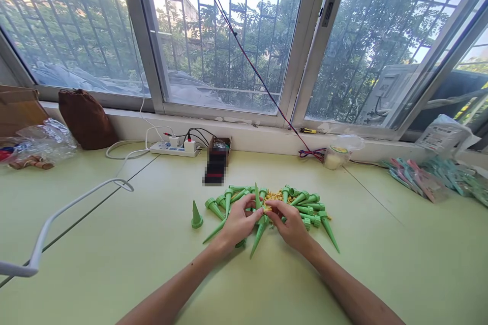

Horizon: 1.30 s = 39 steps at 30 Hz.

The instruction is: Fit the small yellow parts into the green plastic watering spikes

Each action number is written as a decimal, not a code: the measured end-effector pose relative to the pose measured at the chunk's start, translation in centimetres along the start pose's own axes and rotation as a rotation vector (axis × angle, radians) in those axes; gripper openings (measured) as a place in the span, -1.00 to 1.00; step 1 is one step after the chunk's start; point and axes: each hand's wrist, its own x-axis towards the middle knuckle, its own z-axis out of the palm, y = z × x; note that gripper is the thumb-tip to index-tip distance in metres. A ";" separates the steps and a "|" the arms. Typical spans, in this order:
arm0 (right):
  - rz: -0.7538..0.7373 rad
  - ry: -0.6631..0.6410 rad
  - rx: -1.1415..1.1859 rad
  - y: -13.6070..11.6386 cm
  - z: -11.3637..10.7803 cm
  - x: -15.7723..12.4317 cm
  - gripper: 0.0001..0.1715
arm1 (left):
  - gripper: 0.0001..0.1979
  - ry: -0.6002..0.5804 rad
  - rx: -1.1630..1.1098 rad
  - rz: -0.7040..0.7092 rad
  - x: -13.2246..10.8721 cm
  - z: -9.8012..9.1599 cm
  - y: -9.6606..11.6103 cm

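A heap of several green cone-shaped spikes lies on the pale green table, with a small pile of yellow bits in its middle. My left hand is closed around a green spike whose tip points toward me. My right hand pinches a small yellow piece against the spike's wide end. One green cone stands upright alone to the left of the heap.
A white power strip with cables and a small dark box sit by the window sill. A brown pouch and plastic bags are far left. Coloured packets lie far right. A white wire frame juts in at left.
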 end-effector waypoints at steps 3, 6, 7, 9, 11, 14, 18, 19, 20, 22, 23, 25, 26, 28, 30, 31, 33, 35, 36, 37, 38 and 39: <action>0.004 -0.010 0.007 -0.2 -0.1 0.0 -0.75 | -0.72 0.023 0.045 0.067 0.0 0.0 -0.1; 0.001 -0.013 0.003 -0.3 -0.2 0.0 -0.75 | -0.76 0.028 0.077 0.090 0.1 0.1 -0.3; -0.002 -0.013 -0.001 -0.3 -0.2 0.0 -0.74 | -0.77 0.020 0.085 0.090 0.1 0.1 -0.4; -0.004 -0.015 -0.007 -0.3 -0.2 0.0 -0.74 | -0.79 -0.003 0.102 0.087 0.1 0.1 -0.6; 0.001 -0.019 -0.002 -0.3 -0.2 0.1 -0.74 | -0.80 -0.017 0.125 0.089 0.1 0.1 -0.7; 0.010 -0.029 0.008 -0.5 -0.2 0.1 -0.74 | -0.81 -0.012 0.185 0.111 0.0 0.1 -0.8; 0.010 -0.038 -0.012 -0.5 -0.3 0.1 -0.75 | -0.83 -0.010 0.271 0.155 -0.2 0.2 -0.8; 0.010 -0.041 -0.015 -0.5 -0.3 0.1 -0.76 | -0.83 -0.011 0.285 0.164 -0.2 0.2 -0.8; 0.008 -0.042 -0.014 -0.5 -0.3 0.1 -0.76 | -0.83 -0.011 0.300 0.172 -0.3 0.2 -0.8; 0.008 -0.050 -0.014 -0.5 -0.3 0.0 -0.76 | -0.83 -0.009 0.340 0.193 -0.4 0.2 -0.7; 0.009 -0.054 -0.019 -0.4 -0.4 0.0 -0.75 | -0.84 -0.008 0.363 0.206 -0.5 0.2 -0.6; 0.010 -0.065 -0.029 -0.4 -0.4 -0.1 -0.74 | -0.85 -0.005 0.402 0.237 -0.6 0.3 -0.5; 0.011 -0.071 -0.032 -0.4 -0.4 -0.1 -0.74 | -0.86 -0.004 0.418 0.250 -0.7 0.3 -0.4; 0.012 -0.083 -0.027 -0.4 -0.4 -0.1 -0.74 | -0.87 -0.003 0.441 0.263 -0.7 0.3 -0.4; 0.015 -0.094 -0.018 -0.5 -0.4 -0.1 -0.73 | -0.86 -0.004 0.464 0.272 -0.8 0.3 -0.4; 0.017 -0.098 -0.014 -0.5 -0.5 -0.1 -0.73 | -0.86 -0.005 0.479 0.277 -0.8 0.2 -0.4; 0.022 -0.103 -0.010 -0.6 -0.5 0.0 -0.74 | -0.84 -0.009 0.511 0.287 -0.8 0.2 -0.4; 0.023 -0.105 -0.009 -0.6 -0.5 0.0 -0.74 | -0.82 -0.017 0.540 0.294 -0.9 0.2 -0.3; 0.021 -0.107 -0.011 -0.6 -0.5 0.0 -0.74 | -0.81 -0.021 0.549 0.297 -0.9 0.2 -0.3; 0.018 -0.109 -0.014 -0.5 -0.5 0.0 -0.74 | -0.80 -0.023 0.555 0.300 -0.9 0.2 -0.3; 0.015 -0.110 -0.018 -0.5 -0.5 0.0 -0.73 | -0.80 -0.024 0.560 0.303 -0.9 0.2 -0.3; 0.014 -0.111 -0.023 -0.5 -0.5 0.0 -0.73 | -0.80 -0.024 0.564 0.306 -0.9 0.2 -0.3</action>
